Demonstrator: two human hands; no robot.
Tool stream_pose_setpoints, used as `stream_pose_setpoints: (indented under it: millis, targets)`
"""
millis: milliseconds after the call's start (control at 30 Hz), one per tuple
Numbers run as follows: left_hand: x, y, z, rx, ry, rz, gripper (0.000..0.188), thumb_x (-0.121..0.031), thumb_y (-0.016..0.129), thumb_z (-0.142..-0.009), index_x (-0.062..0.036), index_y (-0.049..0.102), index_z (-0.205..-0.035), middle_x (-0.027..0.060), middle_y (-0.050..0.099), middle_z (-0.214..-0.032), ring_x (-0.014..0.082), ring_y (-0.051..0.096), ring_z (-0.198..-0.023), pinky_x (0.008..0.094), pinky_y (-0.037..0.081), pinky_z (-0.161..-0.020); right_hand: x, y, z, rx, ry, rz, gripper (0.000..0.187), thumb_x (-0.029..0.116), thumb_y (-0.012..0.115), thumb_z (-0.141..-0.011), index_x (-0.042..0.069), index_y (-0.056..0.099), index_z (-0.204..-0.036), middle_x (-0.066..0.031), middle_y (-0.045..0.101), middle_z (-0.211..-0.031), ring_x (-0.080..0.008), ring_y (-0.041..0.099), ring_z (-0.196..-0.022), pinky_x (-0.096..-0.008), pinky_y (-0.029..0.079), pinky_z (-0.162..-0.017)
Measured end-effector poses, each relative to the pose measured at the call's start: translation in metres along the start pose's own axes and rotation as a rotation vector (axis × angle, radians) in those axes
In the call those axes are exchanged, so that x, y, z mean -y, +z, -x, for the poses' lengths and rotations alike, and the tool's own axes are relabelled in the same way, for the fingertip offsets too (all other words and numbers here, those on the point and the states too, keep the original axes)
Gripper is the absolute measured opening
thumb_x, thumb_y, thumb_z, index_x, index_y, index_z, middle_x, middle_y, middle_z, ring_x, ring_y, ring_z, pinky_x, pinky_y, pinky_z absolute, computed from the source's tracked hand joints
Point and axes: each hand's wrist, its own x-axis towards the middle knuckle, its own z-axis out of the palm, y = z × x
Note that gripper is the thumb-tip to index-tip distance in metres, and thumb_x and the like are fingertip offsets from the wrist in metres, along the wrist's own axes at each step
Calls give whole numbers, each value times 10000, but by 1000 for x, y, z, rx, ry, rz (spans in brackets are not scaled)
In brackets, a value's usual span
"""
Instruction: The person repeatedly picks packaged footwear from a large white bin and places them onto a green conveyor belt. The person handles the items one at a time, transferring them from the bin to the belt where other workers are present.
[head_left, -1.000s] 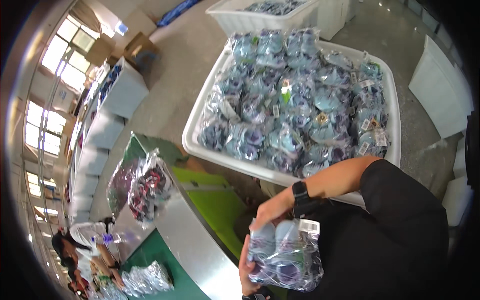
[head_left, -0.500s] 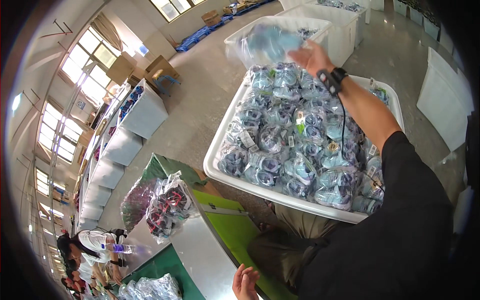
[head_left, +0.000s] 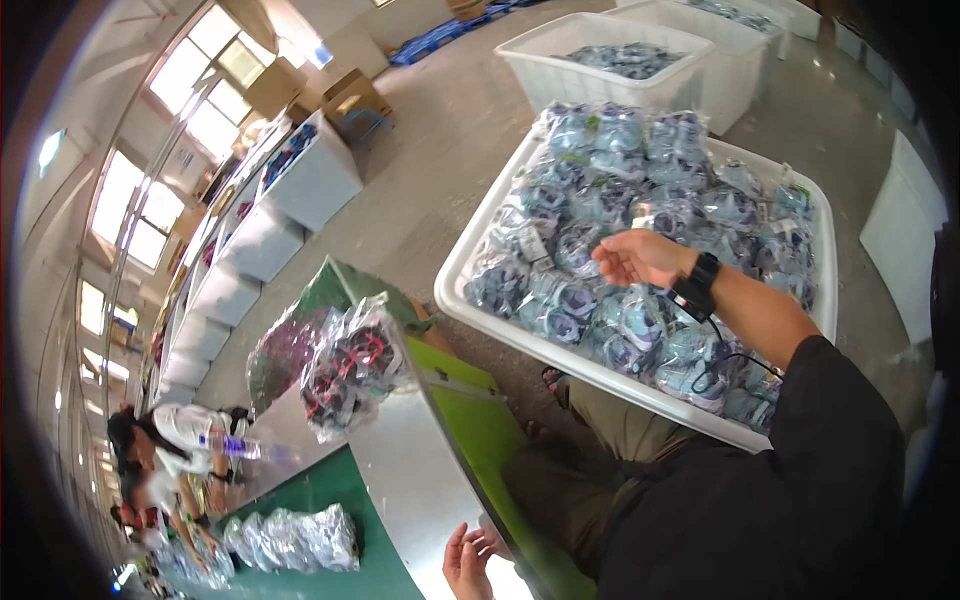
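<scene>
Head view: R hand [head_left: 640, 258] is held palm-down over the load, fingers loosely curled and a bit spread — the bagged shoes [head_left: 570, 300] are seen below, but whether any bag is brushed can't be told. A black wristband [head_left: 706, 270] is worn on that wrist, w/ a small black device [head_left: 692, 297] strapped beside it and a thin black cable [head_left: 722, 340] led off. L hand [head_left: 470, 562] is held low nr the metal tabletop [head_left: 410, 450], fingers half bent and apart; contact w/ the metal can't be made out. The shoes, pale blue w/ purple and wrapped in clear plastic, are heaped in a big white bin [head_left: 470, 250]. To the left, dark shoes w/ red trim [head_left: 360, 365], also in clear plastic, are set on the table's far end; a lime-green panel [head_left: 460, 410] is fitted along its side. On the green mat [head_left: 385, 575], shiny clear-bagged items [head_left: 295, 538] are laid in a row, w/ a purple-labelled bottle [head_left: 232, 445] nearby. Farther out, a co-worker in a white top [head_left: 185, 425] is seen at the table, more bagged goods nr the hands. Behind the bin, another white tub [head_left: 545, 75] is parked, part-filled; more white tubs [head_left: 315, 190] are lined up along the windows.
</scene>
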Motion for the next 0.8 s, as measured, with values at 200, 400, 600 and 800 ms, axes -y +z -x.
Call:
stream_pose_setpoints:
  millis: [200,400,600,800]
  targets:
    - [-2,-54,-15,-94,-8,63,407,-220,534,-1083,22,549,-1410,135,693,-1168,248,677,-1060,370,556,-909,-39,36,20,93,32,66,255,271,601,-1054,40,680,-1127,-41,683,-868,-154,654,-759,-310,519,-659]
    - [-8,-151,-58,-388,86,-161,400,-250,644,-1031,-27,626,-1363,68,697,-1181,144,644,-1057,322,519,-928,-57,51,49,76,79,251,260,262,544,-1058,29,634,-1132,-51,689,-872,-158,675,-745,-282,532,-657]
    - [-8,-270,-110,-869,418,-1091,593,-297,761,-887,41,605,-1349,278,595,-1360,417,551,-1279,499,397,-1132,-72,46,69,-3,68,255,250,239,535,-1050,20,627,-1129,-56,684,-848,-155,664,-705,-286,530,-635]
    - [-6,-353,-161,-1014,197,-1158,746,-361,751,-880,32,504,-1464,294,499,-1497,421,434,-1429,497,340,-1192,-78,43,75,-102,78,299,243,270,575,-1030,43,626,-1101,-50,675,-819,-160,664,-663,-291,527,-608]
